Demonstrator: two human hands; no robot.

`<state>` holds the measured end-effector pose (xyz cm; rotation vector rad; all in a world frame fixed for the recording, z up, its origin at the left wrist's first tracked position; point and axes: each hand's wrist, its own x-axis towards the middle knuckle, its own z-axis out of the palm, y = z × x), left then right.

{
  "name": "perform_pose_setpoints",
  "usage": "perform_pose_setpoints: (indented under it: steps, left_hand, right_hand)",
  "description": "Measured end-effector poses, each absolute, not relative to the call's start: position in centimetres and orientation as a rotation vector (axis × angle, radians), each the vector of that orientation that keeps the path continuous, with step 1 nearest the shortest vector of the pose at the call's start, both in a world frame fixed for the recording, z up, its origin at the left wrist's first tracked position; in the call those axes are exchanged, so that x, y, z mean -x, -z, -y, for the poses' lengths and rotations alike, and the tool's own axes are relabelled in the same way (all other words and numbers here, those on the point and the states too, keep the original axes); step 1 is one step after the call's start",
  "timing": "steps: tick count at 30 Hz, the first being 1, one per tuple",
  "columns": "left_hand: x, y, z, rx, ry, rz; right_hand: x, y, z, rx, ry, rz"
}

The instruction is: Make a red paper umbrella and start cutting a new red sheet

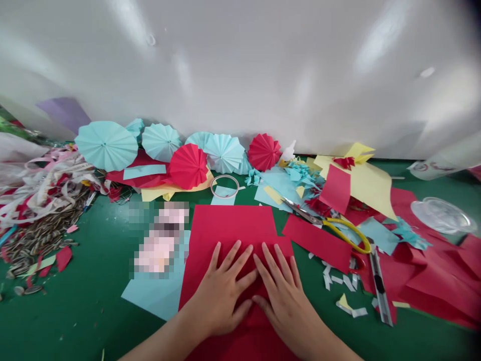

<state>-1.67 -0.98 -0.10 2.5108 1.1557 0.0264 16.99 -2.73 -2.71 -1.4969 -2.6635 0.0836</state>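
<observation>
Red paper (233, 223) lies on the green table in front of me, with one layer offset over another toward the right. My left hand (225, 286) presses flat on it, fingers spread. Beside it my right hand (281, 281) also rests flat on the red paper, fingers stretched out, the two thumbs close together. Neither hand grips anything. A light blue sheet (156, 298) reaches partly under the red paper on the left. Right of the hands lie a red paper strip (317, 242), yellow-handled scissors (332, 225) and a utility knife (380, 283).
Light blue (106, 145) and red pleated paper rosettes (188, 166) line the back by a pale wall (240, 75). A tape roll (224, 186) lies before them. Sunflower seed shells and ribbons (48, 225) heap at left. Paper scraps and a clear plastic lid (443, 215) are at right.
</observation>
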Motion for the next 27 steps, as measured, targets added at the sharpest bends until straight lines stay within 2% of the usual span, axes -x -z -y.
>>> perform_pose_setpoints:
  steps: [7, 15, 27]
  left_hand:
    - [1.7, 0.4, 1.0, -2.536, -0.027, -1.176]
    - [1.8, 1.1, 0.8, -2.512, -0.029, -1.406]
    - [1.8, 1.3, 0.9, -2.532, -0.026, -1.438]
  right_hand:
    - [-16.9, 2.6, 2.8, 1.496, -0.048, 2.681]
    - [-16.7, 2.5, 2.8, 1.547, -0.035, 2.688]
    - [-16.7, 2.3, 2.8, 1.558, -0.051, 2.687]
